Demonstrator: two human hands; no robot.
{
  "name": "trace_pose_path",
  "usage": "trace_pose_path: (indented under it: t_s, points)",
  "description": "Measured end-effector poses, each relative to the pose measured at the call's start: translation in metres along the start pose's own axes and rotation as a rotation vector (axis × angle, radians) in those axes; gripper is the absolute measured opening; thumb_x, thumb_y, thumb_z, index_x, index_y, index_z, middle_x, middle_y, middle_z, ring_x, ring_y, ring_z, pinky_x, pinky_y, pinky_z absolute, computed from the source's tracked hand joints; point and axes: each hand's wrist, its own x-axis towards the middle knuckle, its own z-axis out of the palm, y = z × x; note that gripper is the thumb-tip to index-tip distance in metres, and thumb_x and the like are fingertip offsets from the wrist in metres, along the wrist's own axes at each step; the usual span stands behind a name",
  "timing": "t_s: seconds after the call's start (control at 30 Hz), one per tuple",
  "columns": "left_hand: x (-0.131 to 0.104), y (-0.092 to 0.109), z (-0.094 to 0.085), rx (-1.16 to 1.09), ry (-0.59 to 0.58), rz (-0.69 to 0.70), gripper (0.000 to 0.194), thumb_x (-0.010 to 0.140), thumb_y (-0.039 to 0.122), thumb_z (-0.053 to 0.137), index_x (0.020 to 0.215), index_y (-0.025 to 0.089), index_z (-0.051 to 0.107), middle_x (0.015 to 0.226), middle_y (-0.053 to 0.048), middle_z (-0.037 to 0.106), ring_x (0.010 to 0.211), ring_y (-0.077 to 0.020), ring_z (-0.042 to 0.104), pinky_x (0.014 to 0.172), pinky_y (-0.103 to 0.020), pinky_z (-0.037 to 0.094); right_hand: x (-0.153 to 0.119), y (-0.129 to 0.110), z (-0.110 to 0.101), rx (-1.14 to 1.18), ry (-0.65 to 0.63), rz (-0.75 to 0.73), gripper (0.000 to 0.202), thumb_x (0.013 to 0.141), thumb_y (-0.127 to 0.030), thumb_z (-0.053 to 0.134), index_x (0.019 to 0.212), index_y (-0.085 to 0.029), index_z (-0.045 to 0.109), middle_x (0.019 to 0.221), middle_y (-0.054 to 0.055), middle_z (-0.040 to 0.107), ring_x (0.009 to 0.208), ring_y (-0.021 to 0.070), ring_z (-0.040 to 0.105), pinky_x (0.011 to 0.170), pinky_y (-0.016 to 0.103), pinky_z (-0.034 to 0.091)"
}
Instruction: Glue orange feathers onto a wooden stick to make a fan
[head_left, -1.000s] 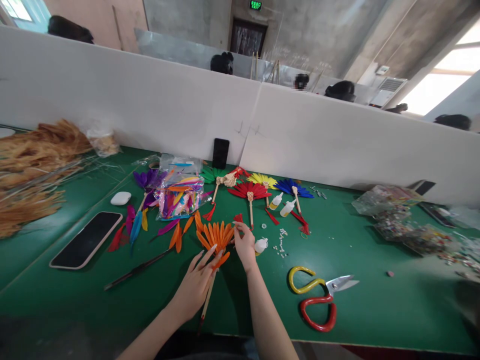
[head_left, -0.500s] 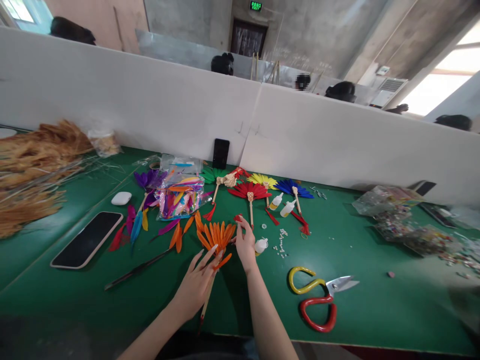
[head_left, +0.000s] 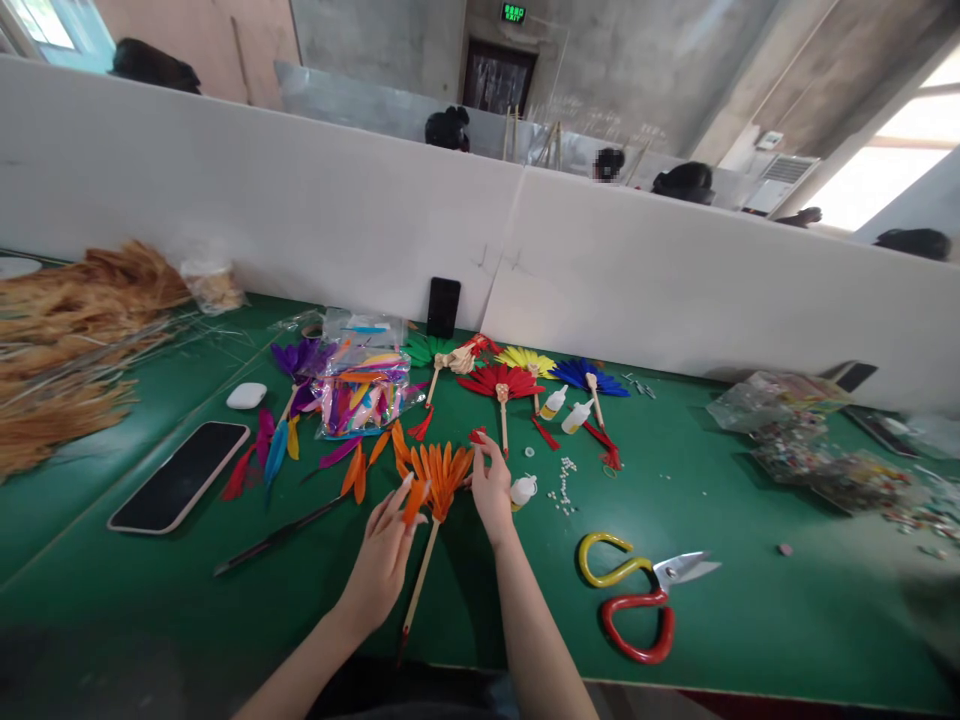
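Observation:
My left hand [head_left: 386, 550] pinches a loose orange feather [head_left: 414, 500] between thumb and fingers, just left of an orange feather fan [head_left: 441, 475]. The fan lies on the green table with its feathers spread. Its pale wooden handle [head_left: 422, 580] points toward me and ends in a dark red tip. My right hand [head_left: 493, 495] is closed at the fan's right edge, fingertips on the outer feathers and partly hidden. A small red bit [head_left: 478, 436] shows by its index finger. Right beside this hand stands a white glue bottle [head_left: 523, 491].
Scissors [head_left: 649, 595] with yellow and red handles lie at the right, near small white beads [head_left: 564, 485]. Finished fans, including a red one [head_left: 502, 385], lie behind. To the left are tweezers [head_left: 277, 540], a phone [head_left: 180, 480] and a feather bag [head_left: 364, 395]. A white partition [head_left: 300, 210] closes the back.
My left hand has drawn back to the left from the fan, with an orange feather now turned upright in its fingers. The fan's handle is uncovered. My right hand has stayed in place.

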Motion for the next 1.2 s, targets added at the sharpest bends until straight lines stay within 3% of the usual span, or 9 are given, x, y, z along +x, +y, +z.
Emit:
trace_pose_path:
  t_s: [0.13, 0.27, 0.37, 0.47, 0.6, 0.8, 0.87, 1.03, 1.2]
  points:
    - [-0.002, -0.002, -0.006, -0.209, 0.164, -0.216, 0.039, 0.098, 0.031, 0.030, 0.133, 0.025, 0.044, 0.129, -0.009, 0.056, 0.106, -0.0225, 0.060, 0.086, -0.037, 0.052, -0.005, -0.015, -0.002, -0.126, 0.030, -0.079, 0.039, 0.089, -0.033, 0.041, 0.123, -0.020, 0.053, 0.116, 0.013, 0.057, 0.072, 0.0152, 0.062, 0.061, 0.028, 0.050]
    - [0.000, -0.001, -0.019, -0.328, 0.219, -0.338, 0.036, 0.096, 0.040, 0.034, 0.115, 0.020, 0.058, 0.113, -0.009, 0.066, 0.095, -0.0223, 0.065, 0.079, -0.032, 0.054, -0.018, -0.040, -0.011, -0.201, 0.056, -0.158, 0.038, 0.091, -0.031, 0.038, 0.124, -0.020, 0.052, 0.120, 0.014, 0.052, 0.048, 0.0070, 0.049, 0.051, 0.026, 0.045]
    - [0.004, 0.004, -0.031, -0.369, 0.155, -0.369, 0.033, 0.094, 0.041, 0.039, 0.105, 0.021, 0.062, 0.102, -0.006, 0.070, 0.086, -0.0205, 0.067, 0.076, -0.029, 0.054, -0.034, -0.059, -0.023, -0.053, -0.005, -0.181, 0.033, 0.090, -0.033, 0.042, 0.116, -0.018, 0.056, 0.092, 0.008, 0.060, 0.043, 0.0064, 0.042, 0.046, 0.023, 0.040]
    - [0.007, 0.016, -0.036, -0.370, 0.012, -0.278, 0.029, 0.092, 0.040, 0.043, 0.094, 0.022, 0.065, 0.084, -0.002, 0.073, 0.079, -0.0192, 0.068, 0.075, -0.026, 0.053, -0.055, -0.070, -0.035, 0.135, -0.260, -0.102, 0.031, 0.086, -0.035, 0.053, 0.110, -0.018, 0.059, 0.055, -0.004, 0.051, 0.044, 0.0095, 0.044, 0.043, 0.021, 0.036]
    - [0.006, 0.032, -0.031, -0.435, -0.236, -0.196, 0.028, 0.093, 0.036, 0.040, 0.085, 0.023, 0.064, 0.073, 0.000, 0.071, 0.070, -0.0167, 0.067, 0.066, -0.023, 0.051, -0.077, -0.063, -0.043, 0.203, -0.461, -0.012, 0.035, 0.080, -0.035, 0.062, 0.110, -0.018, 0.059, 0.058, -0.005, 0.053, 0.048, 0.0094, 0.045, 0.044, 0.019, 0.036]
    - [0.008, 0.024, -0.032, -0.588, -0.077, -0.465, 0.030, 0.092, 0.041, 0.042, 0.092, 0.020, 0.062, 0.074, -0.002, 0.072, 0.074, -0.0190, 0.069, 0.066, -0.024, 0.052, -0.090, -0.033, -0.050, 0.090, -0.457, 0.097, 0.035, 0.081, -0.036, 0.061, 0.111, -0.018, 0.060, 0.058, -0.004, 0.052, 0.049, 0.0102, 0.048, 0.046, 0.020, 0.039]
    - [0.010, 0.022, -0.034, -0.605, -0.102, -0.503, 0.031, 0.090, 0.043, 0.044, 0.089, 0.019, 0.064, 0.077, -0.003, 0.073, 0.077, -0.0206, 0.069, 0.063, -0.024, 0.052, -0.092, -0.034, -0.049, 0.102, -0.458, 0.103, 0.033, 0.081, -0.036, 0.061, 0.109, -0.019, 0.062, 0.064, -0.002, 0.057, 0.052, 0.0111, 0.051, 0.047, 0.020, 0.041]
    - [0.012, 0.036, -0.026, -0.559, -0.231, -0.360, 0.025, 0.088, 0.034, 0.048, 0.088, 0.020, 0.069, 0.082, -0.001, 0.072, 0.074, -0.0184, 0.068, 0.068, -0.024, 0.051, -0.089, -0.052, -0.032, 0.196, -0.378, 0.039, 0.024, 0.084, -0.037, 0.057, 0.094, -0.019, 0.068, 0.090, 0.007, 0.063, 0.078, 0.0167, 0.060, 0.053, 0.021, 0.046]
    - [0.013, 0.042, -0.026, -0.451, -0.257, -0.292, 0.023, 0.087, 0.031, 0.050, 0.098, 0.023, 0.068, 0.091, -0.003, 0.071, 0.081, -0.0190, 0.066, 0.073, -0.026, 0.051, -0.072, -0.066, -0.030, 0.177, -0.352, 0.034, 0.028, 0.087, -0.039, 0.052, 0.083, -0.016, 0.068, 0.082, 0.006, 0.066, 0.077, 0.0169, 0.062, 0.062, 0.023, 0.047]
